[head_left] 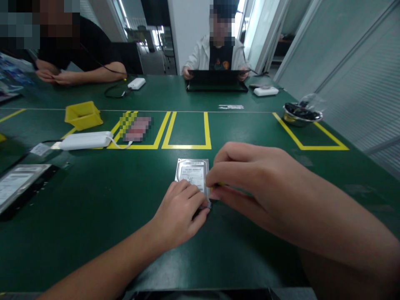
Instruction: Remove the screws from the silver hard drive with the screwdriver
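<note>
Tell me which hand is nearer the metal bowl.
Right. The right hand is on the near side of the metal bowl and to its left, by the right edge of the hard drive; the left hand lies farther left, over its near end.

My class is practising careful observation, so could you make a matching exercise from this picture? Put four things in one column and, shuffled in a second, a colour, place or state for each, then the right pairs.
Column 1
1. Central hard drive
2. Plastic bin
3. Metal bowl
4. Right hand

Column 2
A. Holding dark items, on the right side of the green table
B. Partly covered by the left hand
C. At the central hard drive's right edge
D. Yellow all over

Right pairs: 1-B, 2-D, 3-A, 4-C
</note>
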Action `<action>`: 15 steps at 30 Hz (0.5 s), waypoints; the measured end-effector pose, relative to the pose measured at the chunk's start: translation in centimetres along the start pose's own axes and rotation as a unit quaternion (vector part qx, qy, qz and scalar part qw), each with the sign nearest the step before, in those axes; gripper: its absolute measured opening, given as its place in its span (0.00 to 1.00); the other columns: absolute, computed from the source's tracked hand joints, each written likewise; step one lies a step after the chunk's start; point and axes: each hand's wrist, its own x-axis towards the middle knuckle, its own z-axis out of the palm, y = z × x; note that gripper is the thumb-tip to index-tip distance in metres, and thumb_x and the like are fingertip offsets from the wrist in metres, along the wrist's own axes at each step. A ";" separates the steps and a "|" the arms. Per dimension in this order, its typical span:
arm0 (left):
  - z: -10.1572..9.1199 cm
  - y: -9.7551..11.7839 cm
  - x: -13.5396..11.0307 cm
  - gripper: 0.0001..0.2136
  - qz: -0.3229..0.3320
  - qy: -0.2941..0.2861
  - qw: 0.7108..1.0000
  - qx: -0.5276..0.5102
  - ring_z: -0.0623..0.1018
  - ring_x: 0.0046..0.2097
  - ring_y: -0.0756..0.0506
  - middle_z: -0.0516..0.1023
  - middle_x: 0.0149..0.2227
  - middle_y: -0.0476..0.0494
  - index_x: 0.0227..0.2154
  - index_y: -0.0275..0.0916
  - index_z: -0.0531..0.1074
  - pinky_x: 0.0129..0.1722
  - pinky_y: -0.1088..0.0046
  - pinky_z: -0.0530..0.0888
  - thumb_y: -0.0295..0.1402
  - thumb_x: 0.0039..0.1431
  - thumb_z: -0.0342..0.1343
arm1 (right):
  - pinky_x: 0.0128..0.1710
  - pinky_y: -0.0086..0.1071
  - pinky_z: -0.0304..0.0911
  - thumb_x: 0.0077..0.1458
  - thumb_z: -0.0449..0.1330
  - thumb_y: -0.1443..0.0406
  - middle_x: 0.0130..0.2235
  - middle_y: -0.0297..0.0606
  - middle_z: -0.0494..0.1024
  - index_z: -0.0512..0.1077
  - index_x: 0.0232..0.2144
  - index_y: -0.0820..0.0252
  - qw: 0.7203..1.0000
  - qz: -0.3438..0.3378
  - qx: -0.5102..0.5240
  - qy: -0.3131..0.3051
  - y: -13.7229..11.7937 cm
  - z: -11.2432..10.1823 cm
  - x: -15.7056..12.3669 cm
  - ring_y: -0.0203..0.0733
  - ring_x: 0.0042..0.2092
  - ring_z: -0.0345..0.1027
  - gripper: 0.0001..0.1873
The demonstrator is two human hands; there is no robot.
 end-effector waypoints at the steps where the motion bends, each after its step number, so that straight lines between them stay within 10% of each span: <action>1: 0.0 0.0 0.0 0.05 0.001 0.001 1.000 -0.003 0.70 0.45 0.37 0.76 0.41 0.40 0.32 0.40 0.72 0.44 0.56 0.65 0.33 0.62 0.54 | 0.34 0.30 0.54 0.62 0.56 0.71 0.39 0.36 0.72 0.73 0.38 0.60 1.000 -0.001 0.000 -0.005 0.0 -0.1 0.0 0.35 0.36 0.63 0.06; 15: -0.3 0.0 -0.1 0.03 -0.007 -0.018 0.999 -0.037 0.68 0.42 0.40 0.74 0.35 0.45 0.34 0.41 0.73 0.41 0.59 0.61 0.33 0.62 0.55 | 0.42 0.31 0.59 0.61 0.55 0.70 0.40 0.35 0.77 0.76 0.39 0.59 1.000 0.003 0.017 -0.002 0.7 -0.9 -0.5 0.38 0.40 0.68 0.09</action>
